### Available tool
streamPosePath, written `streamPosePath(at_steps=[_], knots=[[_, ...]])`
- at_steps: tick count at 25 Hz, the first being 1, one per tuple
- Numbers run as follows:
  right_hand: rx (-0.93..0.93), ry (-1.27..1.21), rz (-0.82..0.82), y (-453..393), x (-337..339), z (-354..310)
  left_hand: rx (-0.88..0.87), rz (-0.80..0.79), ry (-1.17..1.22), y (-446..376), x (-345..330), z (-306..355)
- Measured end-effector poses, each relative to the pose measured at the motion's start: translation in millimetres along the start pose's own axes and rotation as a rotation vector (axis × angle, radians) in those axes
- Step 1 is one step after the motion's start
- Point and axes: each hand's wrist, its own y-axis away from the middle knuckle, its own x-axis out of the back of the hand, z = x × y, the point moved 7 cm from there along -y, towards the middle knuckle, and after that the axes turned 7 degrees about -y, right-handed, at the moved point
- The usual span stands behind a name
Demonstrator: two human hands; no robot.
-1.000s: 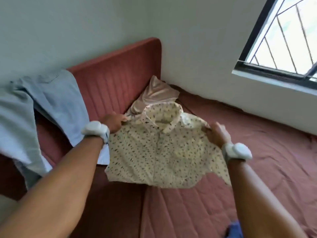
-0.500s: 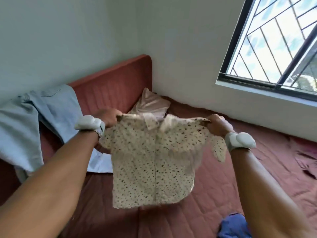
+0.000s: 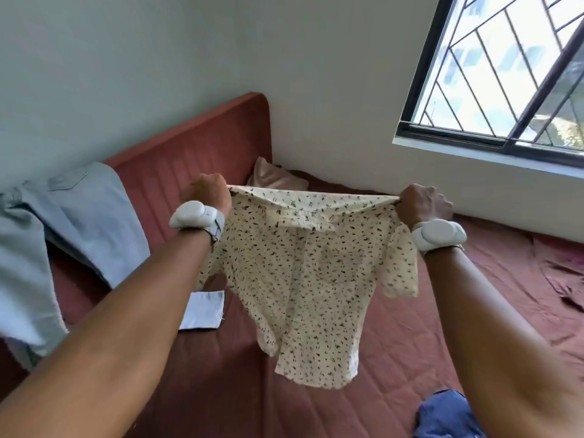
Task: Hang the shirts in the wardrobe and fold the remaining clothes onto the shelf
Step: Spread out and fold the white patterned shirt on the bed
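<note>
Nearest the camera, a blue garment (image 3: 442, 415) lay bunched at the lower edge of the bed (image 3: 395, 343), between your forearms. Above it, you held a cream shirt (image 3: 300, 273) with a small dark print clear of the mattress, stretched wide at shoulder level and hanging free below. Your left hand (image 3: 207, 194) gripped one shoulder of the shirt, fingers curled around the cloth; your right hand (image 3: 422, 203) gripped the opposite shoulder the same way. White bands (image 3: 437, 233) sat on both wrists. The collar lay folded along the taut top edge, and a short sleeve drooped beside your right wrist.

The shirt looked thin, soft and very light, and its hem curled and twisted below. It would likely sag or slip off a hanger if taken by the body, so the shoulder seams you held appeared the best places to keep hold while threading a hanger through the neck.

To your left, a pale blue garment (image 3: 79, 222) was draped over the red headboard (image 3: 189, 147), with a small light blue piece (image 3: 203, 309) lying flat on the bed below it. Farther back, a pinkish cloth (image 3: 275, 178) sat in the corner where bed met wall. A barred window (image 3: 505, 74) stood at upper right. No wardrobe or hanger was in view.
</note>
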Motion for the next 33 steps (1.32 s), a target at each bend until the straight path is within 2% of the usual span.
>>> streamPosePath(at_steps=[2, 4, 6, 7, 9, 11, 13, 15, 19, 23, 26, 28, 30, 33], knots=[[-0.136, -0.194, 0.012, -10, -2, 11, 0.080, -0.158, 0.264, -14, -18, 15], [-0.238, -0.499, 0.062, -17, 0, 23, 0.113, -0.366, 0.792, -28, -32, 43], [-0.253, -0.782, 0.188, -21, 13, 31, 0.295, -0.500, 1.292, -33, -36, 69], [-0.228, -0.852, 0.264, -21, 24, 33, 0.318, -0.505, 1.431, -37, -33, 79], [-0.178, -0.921, 0.382, -14, 40, 40, 0.249, -0.466, 1.649, -41, -23, 98], [-0.161, -1.051, 0.409, -1, 35, 50, 0.264, -0.442, 1.822, -30, -27, 101], [-0.197, -1.158, 0.384, 17, 9, 70, 0.363, -0.445, 1.936, -9, -58, 94], [-0.240, -1.172, 0.322, 44, -30, 94, 0.490, -0.423, 1.842, 19, -95, 77], [-0.358, -1.253, 0.158, 132, -126, 136, 0.649, -0.546, 1.608, 121, -159, 33], [-0.411, -0.925, -0.117, 248, -219, 184, 1.015, -0.616, 1.710, 233, -253, -18], [-0.343, -0.731, -0.274, 334, -275, 201, 1.183, -0.651, 1.512, 301, -301, -65], [-0.332, -0.613, -0.422, 389, -322, 208, 1.174, -0.644, 1.345, 344, -338, -99], [-0.372, -0.557, -0.555, 442, -363, 216, 1.068, -0.692, 1.061, 386, -366, -135], [-0.362, -0.502, -0.794, 503, -405, 222, 0.758, -0.784, 0.516, 421, -398, -170]])
